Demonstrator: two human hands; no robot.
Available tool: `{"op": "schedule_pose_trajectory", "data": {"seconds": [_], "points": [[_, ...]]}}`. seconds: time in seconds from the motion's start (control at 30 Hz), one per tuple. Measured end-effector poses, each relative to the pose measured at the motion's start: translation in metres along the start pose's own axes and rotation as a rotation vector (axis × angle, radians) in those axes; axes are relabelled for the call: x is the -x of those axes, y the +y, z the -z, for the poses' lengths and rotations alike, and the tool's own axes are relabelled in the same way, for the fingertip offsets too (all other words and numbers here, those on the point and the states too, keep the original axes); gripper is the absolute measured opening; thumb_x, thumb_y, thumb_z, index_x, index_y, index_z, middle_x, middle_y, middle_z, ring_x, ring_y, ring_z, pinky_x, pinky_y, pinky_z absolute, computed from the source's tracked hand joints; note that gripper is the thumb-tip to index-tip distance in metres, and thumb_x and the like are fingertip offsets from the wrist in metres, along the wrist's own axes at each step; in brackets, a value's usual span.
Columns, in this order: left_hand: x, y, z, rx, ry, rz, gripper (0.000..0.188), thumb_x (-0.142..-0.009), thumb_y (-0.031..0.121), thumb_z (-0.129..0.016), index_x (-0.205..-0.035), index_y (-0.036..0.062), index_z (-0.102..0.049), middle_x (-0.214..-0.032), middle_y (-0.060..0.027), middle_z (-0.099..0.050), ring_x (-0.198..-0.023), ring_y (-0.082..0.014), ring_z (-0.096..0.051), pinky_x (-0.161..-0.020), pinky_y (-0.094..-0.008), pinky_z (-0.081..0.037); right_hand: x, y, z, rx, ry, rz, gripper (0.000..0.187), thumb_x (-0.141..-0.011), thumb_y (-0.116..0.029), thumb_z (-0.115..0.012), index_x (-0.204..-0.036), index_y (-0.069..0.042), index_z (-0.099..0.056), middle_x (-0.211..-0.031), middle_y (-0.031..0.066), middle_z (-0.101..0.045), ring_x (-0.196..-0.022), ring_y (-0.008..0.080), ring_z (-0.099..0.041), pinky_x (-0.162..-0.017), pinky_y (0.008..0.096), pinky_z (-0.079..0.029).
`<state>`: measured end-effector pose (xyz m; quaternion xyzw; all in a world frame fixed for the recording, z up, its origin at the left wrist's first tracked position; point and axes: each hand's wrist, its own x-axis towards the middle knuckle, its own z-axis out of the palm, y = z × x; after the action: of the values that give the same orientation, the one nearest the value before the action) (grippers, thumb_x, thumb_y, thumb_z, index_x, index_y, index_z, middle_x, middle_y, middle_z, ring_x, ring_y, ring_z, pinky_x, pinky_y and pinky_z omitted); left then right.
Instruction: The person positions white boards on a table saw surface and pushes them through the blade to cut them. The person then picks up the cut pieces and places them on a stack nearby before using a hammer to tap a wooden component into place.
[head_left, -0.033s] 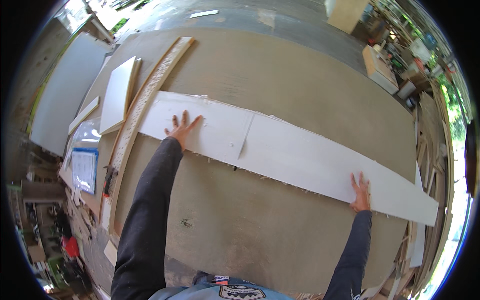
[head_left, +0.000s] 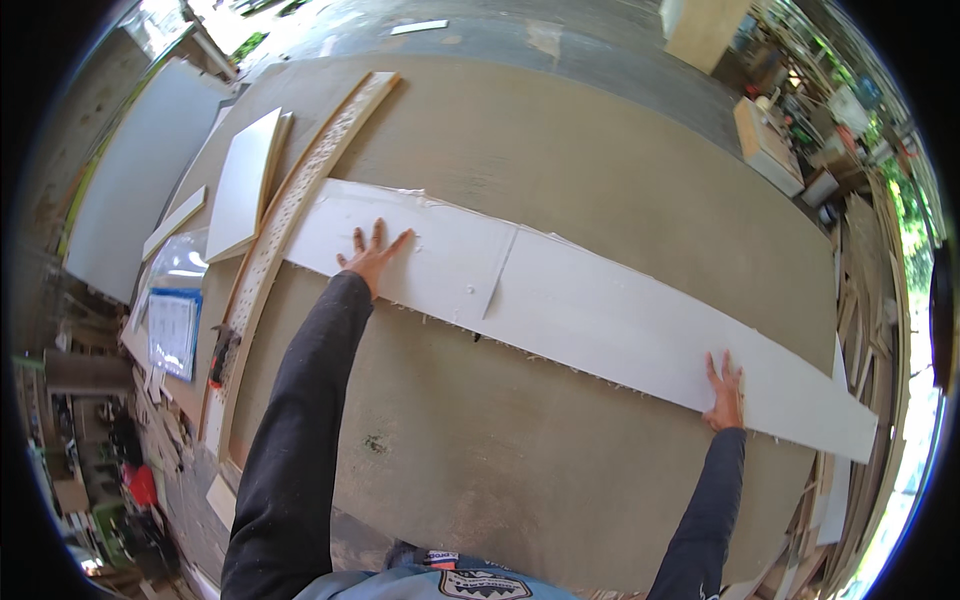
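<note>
Across the brown tabletop, a long white panel is lying with its right end overhanging, and the left hand and right hand are resting finger-spread on it, so uneven pushing is risking skew.

Wood strips and a worktable show a workshop.

grey, patchy floor | right: stacked timber strips, bright daylight beyond | lower left: dim clutter
</note>
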<state>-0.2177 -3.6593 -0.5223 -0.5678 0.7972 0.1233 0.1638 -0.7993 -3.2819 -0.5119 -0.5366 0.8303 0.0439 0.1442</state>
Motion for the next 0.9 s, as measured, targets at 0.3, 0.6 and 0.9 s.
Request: {"op": "schedule_pose_trajectory", "data": {"seconds": [0.3,0.6,0.9], "points": [[-0.005,0.010,0.012,-0.005,-0.025,0.020,0.137,-0.058,-0.024,-0.065,-0.154,0.0541,-0.007,-0.167,-0.0103,0.006,-0.150,-0.0484,-0.005,-0.104,-0.0782,-0.026,0.000,-0.005,0.005,0.052,-0.044,-0.083,0.129,-0.050,0.016,-0.071,-0.155,-0.044,-0.025,-0.167,-0.0002,-0.011,-0.147,0.0503,-0.016,-0.112,0.0611,-0.036],[-0.015,0.012,0.014,0.021,-0.008,0.015,0.136,-0.059,-0.025,-0.064,-0.154,0.0537,-0.009,-0.167,-0.0097,0.006,-0.150,-0.0483,-0.006,-0.106,-0.0771,-0.024,-0.007,-0.007,0.012,0.024,-0.037,-0.082,0.127,-0.050,0.013,-0.073,-0.155,-0.043,-0.027,-0.167,0.0020,-0.012,-0.147,0.0499,-0.016,-0.113,0.0611,-0.035],[-0.017,0.014,0.015,0.066,-0.004,-0.001,0.139,-0.054,-0.029,-0.061,-0.153,0.0543,-0.012,-0.168,-0.0101,0.004,-0.150,-0.0482,-0.005,-0.107,-0.0769,-0.022,-0.038,0.028,-0.001,0.014,0.025,-0.044,0.127,-0.045,0.007,-0.077,-0.155,-0.034,-0.030,-0.165,0.0129,-0.014,-0.149,0.0409,-0.021,-0.122,0.0518,-0.019]]}}
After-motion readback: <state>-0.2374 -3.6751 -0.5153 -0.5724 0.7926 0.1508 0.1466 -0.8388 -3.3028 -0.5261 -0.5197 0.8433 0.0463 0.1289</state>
